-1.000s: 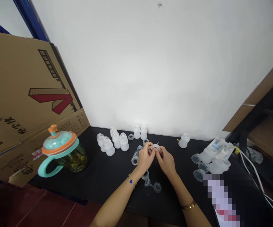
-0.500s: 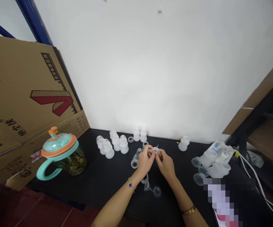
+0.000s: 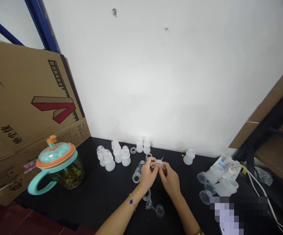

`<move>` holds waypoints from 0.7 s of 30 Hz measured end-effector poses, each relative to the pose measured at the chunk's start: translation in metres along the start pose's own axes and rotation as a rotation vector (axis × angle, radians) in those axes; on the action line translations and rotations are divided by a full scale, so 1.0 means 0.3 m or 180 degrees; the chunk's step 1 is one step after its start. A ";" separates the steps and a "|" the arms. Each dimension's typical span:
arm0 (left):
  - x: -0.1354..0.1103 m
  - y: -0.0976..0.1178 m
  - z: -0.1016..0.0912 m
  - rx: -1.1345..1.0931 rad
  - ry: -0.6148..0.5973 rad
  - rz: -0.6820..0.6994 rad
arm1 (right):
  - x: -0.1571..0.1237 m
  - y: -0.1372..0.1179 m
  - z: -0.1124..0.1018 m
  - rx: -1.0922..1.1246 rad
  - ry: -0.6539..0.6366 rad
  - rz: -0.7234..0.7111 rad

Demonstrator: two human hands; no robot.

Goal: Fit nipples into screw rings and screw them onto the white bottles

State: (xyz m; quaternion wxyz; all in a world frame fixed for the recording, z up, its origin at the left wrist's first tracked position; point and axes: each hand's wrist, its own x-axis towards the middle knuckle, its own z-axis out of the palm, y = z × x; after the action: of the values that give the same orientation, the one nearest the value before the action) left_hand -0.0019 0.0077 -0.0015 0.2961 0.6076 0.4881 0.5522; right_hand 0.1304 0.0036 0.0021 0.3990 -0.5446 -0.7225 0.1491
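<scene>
Both of my hands meet over the middle of a black table [image 3: 102, 195]. My left hand [image 3: 147, 173] and my right hand [image 3: 170, 178] pinch the same small translucent plastic ring piece [image 3: 159, 163] between their fingertips. Just left of my left hand lie loose clear rings and caps [image 3: 136, 177]. Below my wrists rest more clear funnel-shaped parts [image 3: 156, 209]. Several small white bottles [image 3: 118, 154] stand in a group behind and to the left. One white bottle [image 3: 188, 156] stands alone to the right.
A glass jug with a teal handle and orange-rimmed lid [image 3: 55, 166] stands at the left, before a leaning cardboard box [image 3: 21, 107]. A heap of clear cups and packets [image 3: 217, 179] lies right, with white cables [image 3: 261, 189]. A white wall [image 3: 156, 81] backs the table.
The view has tilted up and shifted slightly, so the table sits lower in the picture. My hands stay together on the small ring piece, fingers working it.
</scene>
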 end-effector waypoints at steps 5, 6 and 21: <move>0.000 -0.002 -0.001 -0.0023 -0.0013 0.0056 | -0.001 0.000 0.001 0.0053 0.0004 0.0027; 0.000 -0.001 -0.001 -0.0019 -0.0014 0.0054 | -0.001 0.002 0.002 0.0068 -0.0002 0.0035; 0.010 -0.007 0.002 -0.0078 -0.0029 0.0021 | 0.003 0.012 0.017 0.0220 0.0080 -0.0046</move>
State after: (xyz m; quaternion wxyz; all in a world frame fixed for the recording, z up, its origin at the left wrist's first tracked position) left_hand -0.0022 0.0112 -0.0024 0.3039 0.6080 0.4780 0.5564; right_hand 0.1290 0.0069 -0.0032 0.4276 -0.5270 -0.7158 0.1642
